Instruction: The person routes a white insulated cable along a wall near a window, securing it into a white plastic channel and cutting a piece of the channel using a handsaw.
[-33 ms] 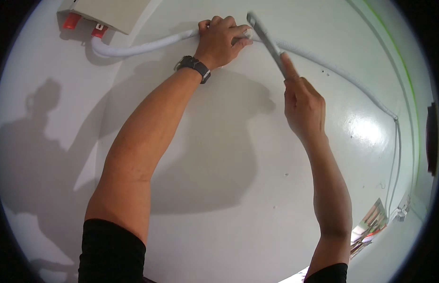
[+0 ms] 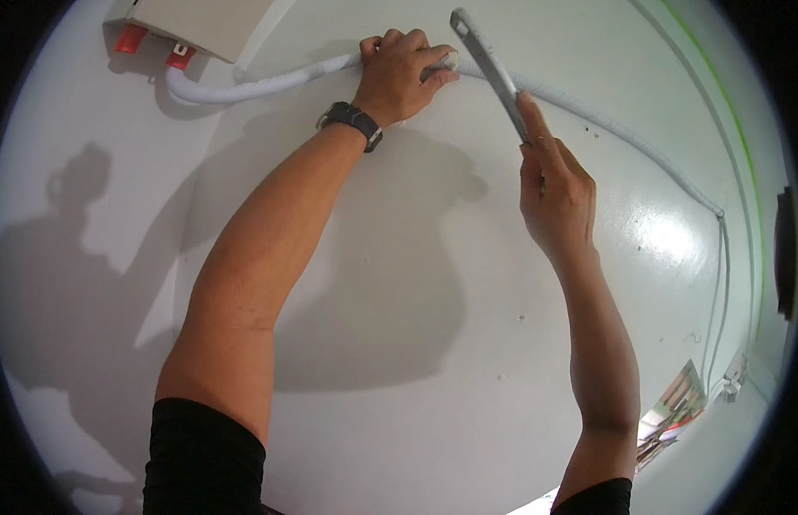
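High on the wall, my left hand [image 2: 399, 79] is closed over a white wrapped pipe [image 2: 253, 88]. Its thumb and forefinger are at a small whitish piece [image 2: 451, 61] on the pipe, perhaps a clip; its exact kind is unclear. A dark watch [image 2: 353, 123] circles that wrist. My right hand [image 2: 558, 193] grips a flat grey metal bar [image 2: 486, 69], forefinger stretched along it. The bar tilts up and left, with a hole near its top end. That end stands above and just right of the whitish piece, in front of the pipe as seen here.
At upper left, the pipe meets a beige box [image 2: 193, 26] with red fittings [image 2: 181, 57] beneath. Rightward, it slopes to a bend [image 2: 719, 213], where thin lines run down. Small holes dot the pale wall [image 2: 399, 446]. At lower right is an opening [image 2: 674, 408] with clutter beyond.
My right hand has shifted slightly right, and the bar's upper end has risen a little. My left hand stays in place on the pipe.
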A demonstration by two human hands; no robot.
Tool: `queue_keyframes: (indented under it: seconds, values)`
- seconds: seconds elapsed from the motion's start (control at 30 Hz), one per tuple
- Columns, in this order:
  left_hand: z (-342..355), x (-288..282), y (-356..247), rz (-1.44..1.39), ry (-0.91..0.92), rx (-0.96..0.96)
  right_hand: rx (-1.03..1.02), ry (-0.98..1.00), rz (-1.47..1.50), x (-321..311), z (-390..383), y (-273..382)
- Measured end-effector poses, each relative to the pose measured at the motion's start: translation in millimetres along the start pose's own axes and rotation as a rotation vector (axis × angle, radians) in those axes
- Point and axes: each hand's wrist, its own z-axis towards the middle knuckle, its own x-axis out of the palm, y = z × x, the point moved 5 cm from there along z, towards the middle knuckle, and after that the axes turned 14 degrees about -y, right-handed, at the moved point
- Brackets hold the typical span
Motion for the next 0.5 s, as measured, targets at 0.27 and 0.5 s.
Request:
queue_keyframes:
  seconds: [0.27, 0.5]
  values:
    - [-0.1, 1.2, -6.4, 0.020, -0.015, 0.007, -0.003, 0.079, -0.124, 4.4, -1.9, -21.7]
    - [1.0, 1.4, -1.2, 0.036, -0.005, -0.002, -0.019, 0.141, -0.242, 13.2, 3.4, -21.8]
